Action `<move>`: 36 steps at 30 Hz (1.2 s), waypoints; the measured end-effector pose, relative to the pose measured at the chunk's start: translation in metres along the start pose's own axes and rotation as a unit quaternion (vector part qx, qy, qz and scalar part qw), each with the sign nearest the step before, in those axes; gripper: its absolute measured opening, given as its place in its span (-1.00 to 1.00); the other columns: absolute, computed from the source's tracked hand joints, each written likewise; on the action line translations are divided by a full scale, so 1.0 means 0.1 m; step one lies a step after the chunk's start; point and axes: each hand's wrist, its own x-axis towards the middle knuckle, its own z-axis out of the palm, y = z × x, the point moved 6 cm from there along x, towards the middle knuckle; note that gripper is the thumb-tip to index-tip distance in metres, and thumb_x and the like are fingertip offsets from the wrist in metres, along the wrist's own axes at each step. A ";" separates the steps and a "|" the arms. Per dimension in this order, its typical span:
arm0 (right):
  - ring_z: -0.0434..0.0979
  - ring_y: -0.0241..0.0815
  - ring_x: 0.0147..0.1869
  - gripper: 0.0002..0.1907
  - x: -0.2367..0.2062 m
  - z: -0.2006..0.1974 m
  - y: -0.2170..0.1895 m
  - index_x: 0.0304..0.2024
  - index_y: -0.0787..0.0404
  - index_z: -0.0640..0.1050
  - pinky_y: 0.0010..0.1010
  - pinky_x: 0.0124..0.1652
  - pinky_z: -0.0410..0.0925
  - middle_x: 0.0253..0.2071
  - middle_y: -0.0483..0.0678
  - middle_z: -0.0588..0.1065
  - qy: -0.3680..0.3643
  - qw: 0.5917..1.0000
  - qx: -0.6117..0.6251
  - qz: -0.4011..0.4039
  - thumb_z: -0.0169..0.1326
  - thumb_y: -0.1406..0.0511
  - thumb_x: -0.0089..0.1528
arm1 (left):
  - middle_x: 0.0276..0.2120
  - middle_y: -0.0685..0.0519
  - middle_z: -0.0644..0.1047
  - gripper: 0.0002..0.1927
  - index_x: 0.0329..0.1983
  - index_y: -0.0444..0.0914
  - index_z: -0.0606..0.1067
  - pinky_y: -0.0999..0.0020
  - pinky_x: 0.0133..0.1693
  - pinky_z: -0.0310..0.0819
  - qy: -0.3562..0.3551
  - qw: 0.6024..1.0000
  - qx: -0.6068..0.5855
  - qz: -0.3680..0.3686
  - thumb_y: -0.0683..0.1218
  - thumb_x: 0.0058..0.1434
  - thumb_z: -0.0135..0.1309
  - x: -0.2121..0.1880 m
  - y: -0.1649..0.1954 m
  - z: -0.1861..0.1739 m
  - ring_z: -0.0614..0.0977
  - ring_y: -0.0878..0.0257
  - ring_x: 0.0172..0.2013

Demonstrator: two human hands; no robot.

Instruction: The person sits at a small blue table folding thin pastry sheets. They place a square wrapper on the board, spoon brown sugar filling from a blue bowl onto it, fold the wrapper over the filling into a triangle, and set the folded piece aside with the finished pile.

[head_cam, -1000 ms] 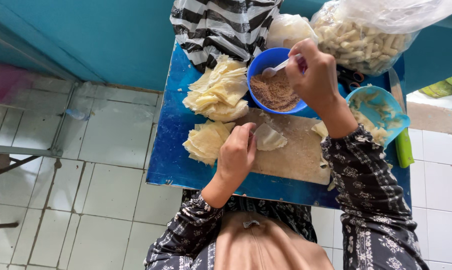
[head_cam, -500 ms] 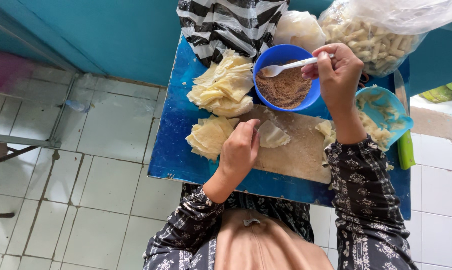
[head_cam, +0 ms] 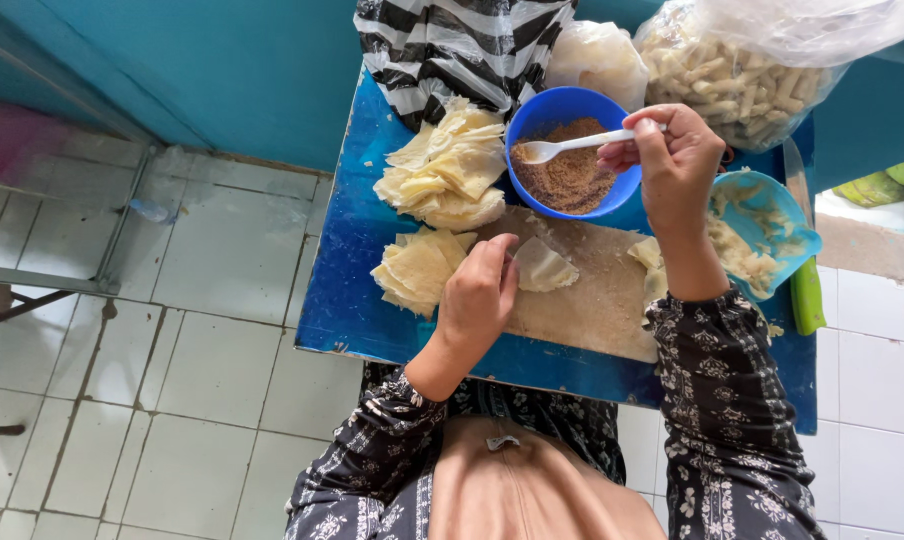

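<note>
Setting: Small blue table (head_cam: 352,320) is standing on a pale tiled floor (head_cam: 202,260) against a teal wall (head_cam: 222,70); a person is sitting at it with a wooden board (head_cam: 602,300) in front of them.

Right hand: right hand (head_cam: 677,165) is pinching the handle end of a white plastic spoon (head_cam: 572,146), fingers closed on it, hovering at the rim of the blue bowl (head_cam: 532,115).

Spoon: its long axis is running sideways across the bowl, scoop end lying over the brown crumbly filling (head_cam: 572,180), away from the grip toward the wrapper stacks.

Left hand: left hand (head_cam: 480,295) is pressing its fingertips, curled but not clenched, onto the edge of a single pale dough wrapper (head_cam: 547,268) lying on the board.

Key relation: the wrapper is lying below and near-side of the bowl, closer to the left hand; the spoon is sitting just beyond it, well within reach.

Around: stacks of folded wrappers (head_cam: 447,175) are lying beside the bowl and the left hand; a clear bag of finished rolls (head_cam: 732,80), a teal bowl (head_cam: 802,240) and a striped plastic bag (head_cam: 462,45) are crowding the far edge.
</note>
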 end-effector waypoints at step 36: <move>0.63 0.04 -0.14 -0.85 -1.73 0.07 -0.76 -0.06 0.39 0.51 -0.32 -0.12 0.46 -0.19 0.15 0.58 -0.057 0.916 -0.332 -0.220 0.10 0.57 0.32 | -0.19 -0.04 0.56 -0.58 0.22 -0.29 0.38 0.37 -0.14 0.61 -0.010 0.987 -0.163 -0.006 -0.34 0.31 0.12 -0.11 -0.13 0.05 0.66 0.21 -0.23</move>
